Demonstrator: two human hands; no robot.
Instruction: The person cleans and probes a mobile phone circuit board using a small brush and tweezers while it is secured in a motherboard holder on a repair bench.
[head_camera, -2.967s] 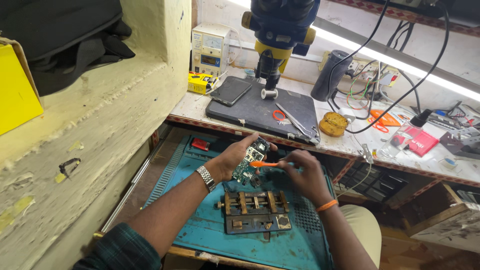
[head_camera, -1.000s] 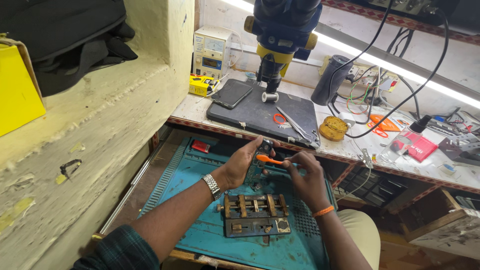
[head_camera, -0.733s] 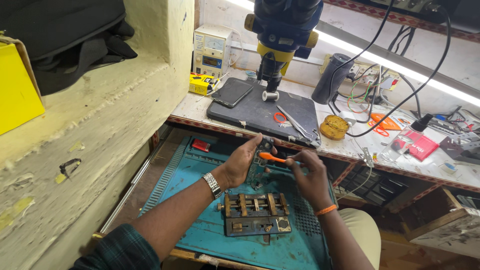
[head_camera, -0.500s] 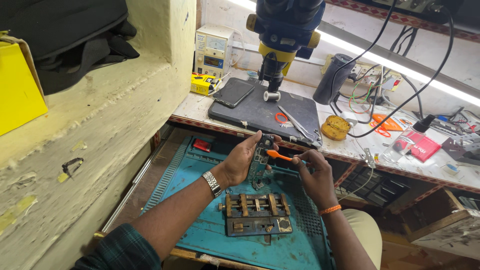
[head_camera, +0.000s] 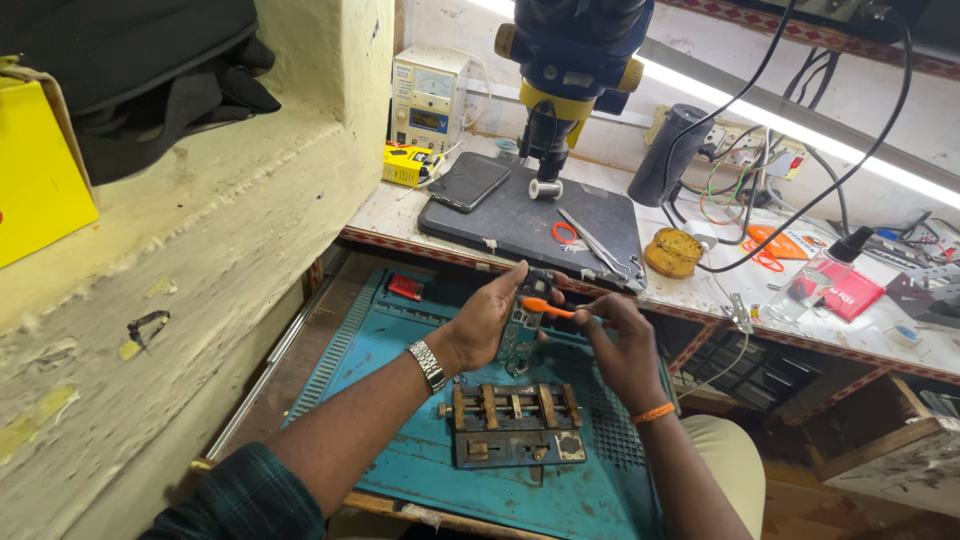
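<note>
left hand clamped on small green circuit board | right hand gripping orange-handled tool, tip on board | above teal work mat

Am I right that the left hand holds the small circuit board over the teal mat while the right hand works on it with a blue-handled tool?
Not quite: in the head view the tool in the right hand has an orange handle. The left hand does hold the circuit board over the teal mat.

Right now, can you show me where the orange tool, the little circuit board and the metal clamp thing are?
orange tool (head_camera: 545, 307), head view, on its orange handle.
circuit board (head_camera: 520, 335), head view, on its middle, below the left hand's fingers.
metal clamp (head_camera: 512, 425), head view, on its top bars.
</note>
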